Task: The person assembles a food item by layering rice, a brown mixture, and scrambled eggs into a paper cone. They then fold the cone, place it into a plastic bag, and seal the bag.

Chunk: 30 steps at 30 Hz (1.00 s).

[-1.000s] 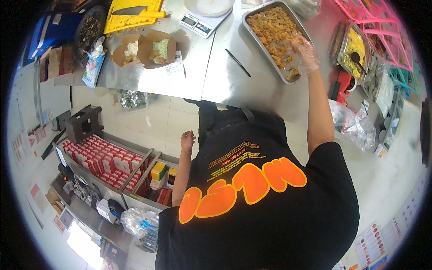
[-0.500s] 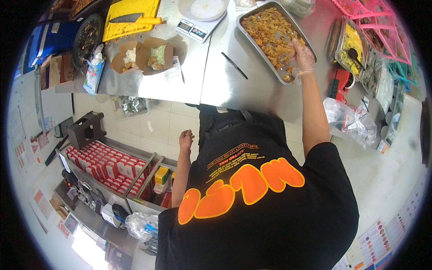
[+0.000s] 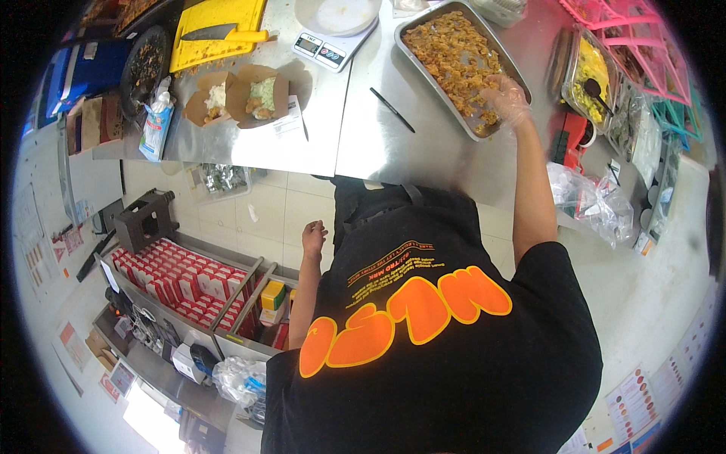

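My right hand (image 3: 508, 100), in a clear plastic glove, reaches into a metal tray (image 3: 423, 72) at the upper right. Its bent fingers close on golden-brown fried pieces (image 3: 451, 49) by the tray's right side; just how much they hold is hidden. Low beside my body hangs my bare left hand (image 3: 314, 236), its fingers curled in and nothing visible in them. Two open brown cardboard food boxes (image 3: 240, 102) stand on the steel table to the left, holding fried pieces with white and pale green toppings. A black pen (image 3: 392, 110) lies between boxes and tray.
A digital kitchen scale (image 3: 321, 50) bears a pale round dish. Further left, a yellow-handled knife (image 3: 219, 32) rests on a yellow cutting board (image 3: 208, 57). At the right are a container of yellow food (image 3: 581, 68) with a black spoon and plastic bags (image 3: 594, 200).
My gloved right hand has shifted slightly down and left within the tray, its fingers now lower among the fried pieces. My left hand stays hanging where it was.
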Available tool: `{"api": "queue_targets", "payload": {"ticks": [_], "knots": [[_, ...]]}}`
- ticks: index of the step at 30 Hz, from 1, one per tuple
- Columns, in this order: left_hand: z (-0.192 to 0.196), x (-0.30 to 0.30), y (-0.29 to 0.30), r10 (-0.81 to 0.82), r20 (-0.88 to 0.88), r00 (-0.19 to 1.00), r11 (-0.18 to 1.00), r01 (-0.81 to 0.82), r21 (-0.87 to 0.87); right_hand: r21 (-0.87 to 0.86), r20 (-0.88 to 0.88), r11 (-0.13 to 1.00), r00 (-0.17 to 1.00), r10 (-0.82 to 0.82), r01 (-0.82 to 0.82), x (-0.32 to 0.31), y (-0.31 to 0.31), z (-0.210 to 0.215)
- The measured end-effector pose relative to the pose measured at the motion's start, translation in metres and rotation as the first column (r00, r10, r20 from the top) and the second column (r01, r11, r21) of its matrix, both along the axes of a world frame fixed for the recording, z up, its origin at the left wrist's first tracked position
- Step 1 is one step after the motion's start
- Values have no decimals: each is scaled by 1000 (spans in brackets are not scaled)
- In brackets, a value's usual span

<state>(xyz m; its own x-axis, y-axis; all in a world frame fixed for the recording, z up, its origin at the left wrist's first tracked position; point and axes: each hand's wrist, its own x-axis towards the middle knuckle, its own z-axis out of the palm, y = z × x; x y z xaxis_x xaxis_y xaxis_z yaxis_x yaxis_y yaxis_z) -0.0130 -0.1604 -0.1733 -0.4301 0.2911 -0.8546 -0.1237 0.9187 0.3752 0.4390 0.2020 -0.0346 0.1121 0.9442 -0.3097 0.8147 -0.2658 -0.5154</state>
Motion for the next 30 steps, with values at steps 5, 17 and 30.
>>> {"api": "queue_targets", "payload": {"ticks": [5, 17, 30], "knots": [[-1, -1, -1, -10, 6, 1000, 1000, 10, -7, -51, -278, 995, 955, -100, 89, 7, -4, -8], [-3, -2, 4, -26, 7, 1000, 1000, 26, -3, -152, -493, 972, 838, -233, 181, 8, -4, -39], [6, 2, 8, -20, 4, 1000, 1000, 20, -3, -514, -843, 801, -11, -537, 308, -5, -13, -30]]}}
